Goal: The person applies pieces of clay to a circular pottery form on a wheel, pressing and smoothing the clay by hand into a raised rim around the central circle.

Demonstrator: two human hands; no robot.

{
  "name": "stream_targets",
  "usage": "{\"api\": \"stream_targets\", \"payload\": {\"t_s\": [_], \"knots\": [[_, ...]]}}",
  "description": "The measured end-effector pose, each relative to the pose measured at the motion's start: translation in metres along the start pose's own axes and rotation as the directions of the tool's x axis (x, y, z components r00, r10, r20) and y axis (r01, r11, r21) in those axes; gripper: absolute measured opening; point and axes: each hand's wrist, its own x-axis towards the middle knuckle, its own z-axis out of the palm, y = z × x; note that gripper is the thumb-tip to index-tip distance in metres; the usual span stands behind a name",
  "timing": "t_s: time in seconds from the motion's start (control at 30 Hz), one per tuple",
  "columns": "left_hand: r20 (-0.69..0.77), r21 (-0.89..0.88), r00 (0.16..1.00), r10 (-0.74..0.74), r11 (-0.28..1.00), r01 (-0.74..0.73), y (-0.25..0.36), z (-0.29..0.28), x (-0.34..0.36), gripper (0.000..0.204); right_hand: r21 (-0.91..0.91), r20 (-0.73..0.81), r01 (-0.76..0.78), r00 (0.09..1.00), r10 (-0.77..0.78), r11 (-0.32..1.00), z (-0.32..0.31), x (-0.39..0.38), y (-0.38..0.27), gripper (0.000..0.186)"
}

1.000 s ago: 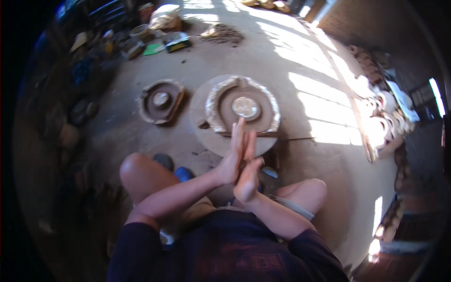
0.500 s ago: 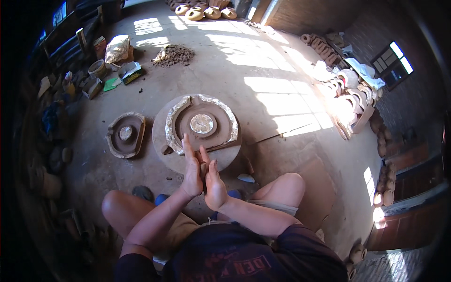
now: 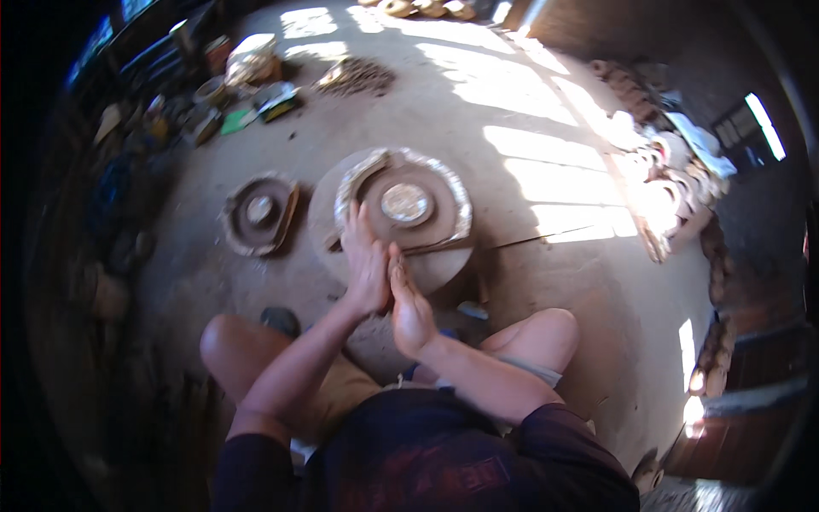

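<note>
In front of my body my left hand (image 3: 368,269) and my right hand (image 3: 413,316) are pressed palm to palm. Fingers on both are straight and point away from me, the left hand slightly farther forward. A brown piece of clay sits between the palms, mostly hidden by them now. Just beyond the hands lies a round pale disc (image 3: 325,200). On it stands a broad clay-coated basin (image 3: 463,200) with a thick whitish rim, flat on its near side, and a round whitish hub (image 3: 404,203) at its centre. Neither hand visibly grips the basin.
A smaller similar basin (image 3: 285,224) lies left of the disc. Farther off are a heap of crumbled clay (image 3: 357,78), a pale sack (image 3: 253,60) and a green packet (image 3: 238,121). Stacked clay pots (image 3: 678,192) line the right side. My bent knees flank the work area.
The view has shifted, so the scene sits farther right and higher. My palms have slid against each other, the left going forward relative to the right. The clay between them shows less.
</note>
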Motion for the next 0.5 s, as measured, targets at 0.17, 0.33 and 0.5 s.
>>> {"api": "stream_targets", "payload": {"t_s": [0.17,0.33,0.5], "knots": [[-0.268,0.197,0.892,-0.364,0.885,0.421,-0.057,-0.018,-0.001,0.078,-0.352,0.118,-0.159,0.970,0.212,0.923,-0.024,0.034,-0.027,0.050],[-0.058,0.424,0.836,-0.546,0.745,0.515,-0.098,-0.035,-0.018,0.061,-0.908,0.226,0.202,0.974,0.021,0.367,-0.059,0.069,-0.046,0.043],[0.031,0.230,0.896,-0.444,0.875,0.426,-0.091,-0.028,-0.007,0.048,-0.874,0.471,0.476,0.879,-0.074,0.100,-0.081,0.097,-0.031,0.039]]}}
